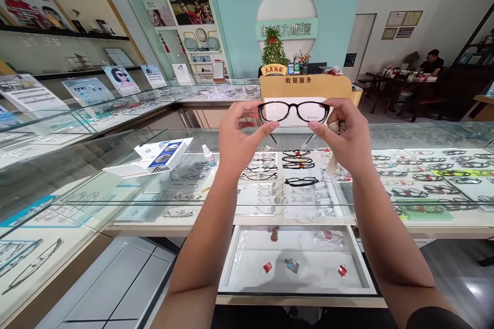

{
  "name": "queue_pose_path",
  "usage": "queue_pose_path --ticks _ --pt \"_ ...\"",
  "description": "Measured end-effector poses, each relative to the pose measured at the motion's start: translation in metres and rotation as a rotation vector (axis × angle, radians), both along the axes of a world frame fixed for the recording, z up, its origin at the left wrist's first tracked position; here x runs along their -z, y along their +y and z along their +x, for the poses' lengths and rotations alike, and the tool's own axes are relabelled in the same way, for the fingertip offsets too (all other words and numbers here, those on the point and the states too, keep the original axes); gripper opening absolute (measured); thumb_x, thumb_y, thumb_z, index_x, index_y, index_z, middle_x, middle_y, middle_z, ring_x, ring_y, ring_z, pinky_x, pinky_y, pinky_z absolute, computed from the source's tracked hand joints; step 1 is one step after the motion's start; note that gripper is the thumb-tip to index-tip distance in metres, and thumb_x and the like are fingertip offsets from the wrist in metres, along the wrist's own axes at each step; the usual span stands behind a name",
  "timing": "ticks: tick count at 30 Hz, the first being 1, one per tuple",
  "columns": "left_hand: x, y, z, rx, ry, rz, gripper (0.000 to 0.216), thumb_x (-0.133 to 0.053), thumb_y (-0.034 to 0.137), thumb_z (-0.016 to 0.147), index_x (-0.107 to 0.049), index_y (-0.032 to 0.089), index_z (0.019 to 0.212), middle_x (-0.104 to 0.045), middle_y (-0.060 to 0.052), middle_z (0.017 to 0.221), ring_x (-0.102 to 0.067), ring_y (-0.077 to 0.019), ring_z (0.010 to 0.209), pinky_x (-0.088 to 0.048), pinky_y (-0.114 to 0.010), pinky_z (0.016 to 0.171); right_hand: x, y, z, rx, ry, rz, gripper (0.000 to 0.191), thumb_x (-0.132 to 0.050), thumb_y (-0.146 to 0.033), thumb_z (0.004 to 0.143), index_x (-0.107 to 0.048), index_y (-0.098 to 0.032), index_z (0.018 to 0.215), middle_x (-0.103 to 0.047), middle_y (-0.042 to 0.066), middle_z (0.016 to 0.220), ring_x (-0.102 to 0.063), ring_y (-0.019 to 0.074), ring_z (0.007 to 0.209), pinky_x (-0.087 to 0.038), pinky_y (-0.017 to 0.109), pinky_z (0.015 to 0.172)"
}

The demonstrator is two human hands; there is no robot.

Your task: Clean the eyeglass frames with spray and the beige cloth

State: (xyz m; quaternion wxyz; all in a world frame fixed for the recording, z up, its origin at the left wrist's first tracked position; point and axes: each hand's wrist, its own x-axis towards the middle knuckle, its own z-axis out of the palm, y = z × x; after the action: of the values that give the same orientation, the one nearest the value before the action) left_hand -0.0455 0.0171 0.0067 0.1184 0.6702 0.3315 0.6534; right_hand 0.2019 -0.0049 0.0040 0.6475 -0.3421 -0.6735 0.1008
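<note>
A pair of black-framed eyeglasses point(294, 105) is held up level above the glass counter, lenses side by side, with small print on the right lens. My left hand point(241, 133) pinches the left end of the frame between thumb and fingers. At the other end, my right hand point(345, 133) grips the frame the same way. A pale cloth point(334, 160) hangs by the right palm, partly hidden by the fingers. The temples point down and away below the lenses. Beneath them, several dark eyeglasses point(301, 181) lie in the display case.
An open white drawer point(227, 282) in front of me holds small red and grey tags. On the glass countertop point(146, 190) stand a white-and-blue box point(165, 157) and a spray bottle point(209, 156). Beyond are a yellow cashier desk point(309, 90) and a seated person point(432, 64).
</note>
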Motion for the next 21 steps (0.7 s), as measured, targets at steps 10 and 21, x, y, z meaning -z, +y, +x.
queue_pose_path --ticks 10,21 --pt "-0.003 -0.010 0.005 -0.134 -0.010 0.073 0.050 -0.096 0.053 0.074 -0.077 0.030 0.115 -0.075 -0.004 0.114 -0.071 -0.0186 0.095 -0.061 -0.034 0.083 0.001 0.002 -0.001 0.080 -0.043 -0.036 0.056 -0.083 -0.067 0.086 -0.072 -0.027 0.123 -0.049 -0.004 0.072 -0.042 0.0133 0.061 -0.035 0.032 0.060" --pt "-0.003 -0.013 0.004 -0.206 0.021 0.155 0.048 -0.093 0.054 0.078 -0.076 0.030 0.117 -0.072 -0.004 0.113 -0.069 -0.0190 0.095 -0.060 -0.035 0.084 0.000 -0.001 0.000 0.104 -0.017 -0.105 0.054 -0.085 -0.064 0.086 -0.074 -0.023 0.119 -0.050 -0.006 0.069 -0.040 0.0119 0.059 -0.035 0.031 0.061"
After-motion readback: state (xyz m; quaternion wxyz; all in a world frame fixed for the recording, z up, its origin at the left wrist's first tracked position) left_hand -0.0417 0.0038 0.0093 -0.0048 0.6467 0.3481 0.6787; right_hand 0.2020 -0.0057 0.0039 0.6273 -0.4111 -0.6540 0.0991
